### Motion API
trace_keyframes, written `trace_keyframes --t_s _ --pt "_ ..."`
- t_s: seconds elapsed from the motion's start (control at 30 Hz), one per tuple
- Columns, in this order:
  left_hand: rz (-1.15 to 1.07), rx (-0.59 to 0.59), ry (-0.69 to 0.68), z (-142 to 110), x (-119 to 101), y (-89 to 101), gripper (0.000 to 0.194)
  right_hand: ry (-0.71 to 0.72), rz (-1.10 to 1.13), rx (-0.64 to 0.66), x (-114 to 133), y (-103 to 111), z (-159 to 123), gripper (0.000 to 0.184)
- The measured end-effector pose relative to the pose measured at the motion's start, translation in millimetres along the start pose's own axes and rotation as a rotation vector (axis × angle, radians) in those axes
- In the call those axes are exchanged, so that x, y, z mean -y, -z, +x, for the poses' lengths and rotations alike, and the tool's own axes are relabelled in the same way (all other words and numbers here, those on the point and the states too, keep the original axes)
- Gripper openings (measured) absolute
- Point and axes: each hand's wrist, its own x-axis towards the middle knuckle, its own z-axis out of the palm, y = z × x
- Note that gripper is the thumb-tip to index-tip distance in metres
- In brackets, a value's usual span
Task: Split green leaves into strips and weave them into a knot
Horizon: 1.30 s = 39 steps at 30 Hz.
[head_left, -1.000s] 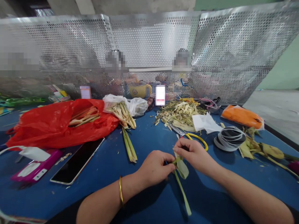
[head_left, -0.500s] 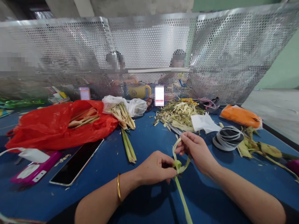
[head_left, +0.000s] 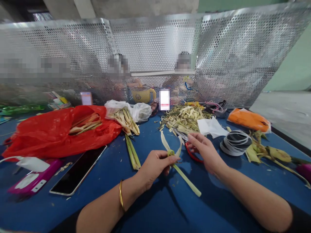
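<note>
Clock centred on the green leaf knot (head_left: pixel 170 152), we start out left: red bag (head_left: pixel 48 129) near ten, phone (head_left: pixel 79 171) between eight and nine, stalks (head_left: pixel 133 153) at nine, all on the blue counter (head_left: pixel 107 213).

And here's the left hand (head_left: pixel 157 163), in from eight, thumb and fingers pinched together right on the knot! That's the place to hold it, I'd say: the crossing, its firmest-looking spot. Light as anything, by the look of it, bendy rather than stiff, maybe a touch slick, and liable to crease or split under a hard squeeze.

Two pale ends (head_left: pixel 164 140) stick out at eleven and one; the tail (head_left: pixel 187 181) shoots off toward five, clear of every finger. So the knot sits at the left fingertips, and it's apart from the right side altogether.

Over at three, the red-handled scissors (head_left: pixel 193 154), and just beside them the right hand (head_left: pixel 204 150), fingers loosely half-curled, nothing visible in them; touching that handle or not, I can't tell. Further out at three, the spool (head_left: pixel 235 142).
</note>
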Motion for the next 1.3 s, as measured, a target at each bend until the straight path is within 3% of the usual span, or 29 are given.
trace_keyframes --t_s 0.1,0.17,0.27,0.4,0.53,0.6,0.7,0.73,0.8,0.87,0.93,1.03,1.3 --pt "-0.014 -0.036 0.056 0 -1 0.6 0.037 -0.115 0.011 0.246 3 -4 -7 0.035" --pt "0.039 -0.003 0.068 -1 -1 -0.2 0.034 -0.113 0.000 0.333 3 -8 -13 0.033" --pt "0.097 0.033 0.046 -1 0 -1.4 0.031 -0.123 0.007 0.282 -2 -11 -15 0.032" --pt "0.128 -0.036 0.024 0 0 -2.1 0.034 -0.178 0.109 0.150 -16 -10 -7 0.032" --pt "0.063 0.016 0.075 0 -1 -3.0 0.030 -0.234 -0.007 0.214 -20 -6 -2 0.030" --pt "-0.008 0.001 0.107 0 -1 -2.9 0.028 -0.033 -0.158 0.114 -13 -3 -3 0.025" --pt "-0.128 -0.075 0.139 1 -1 -1.7 0.026 0.641 -0.537 -0.078 1 2 -12 0.020" --pt "-0.165 -0.100 0.147 2 -1 -1.4 0.026 0.869 -0.694 -0.033 5 2 -17 0.017" --pt "-0.228 -0.132 0.160 3 0 -1.5 0.026 1.248 -1.002 0.233 8 -1 -27 0.013" --pt "-0.291 -0.147 0.179 3 0 -2.5 0.028 1.490 -1.241 0.486 4 -7 -34 0.018" --pt "-0.342 -0.171 0.186 4 1 -3.6 0.029 1.578 -1.411 0.572 -4 -15 -38 0.022" --pt "-0.363 -0.236 0.167 5 1 -3.5 0.029 1.512 -1.560 0.554 -13 -20 -37 0.027" --pt "-0.382 -0.258 0.227 10 3 0.5 0.024 1.553 -1.533 0.572 -14 -17 -32 0.023"
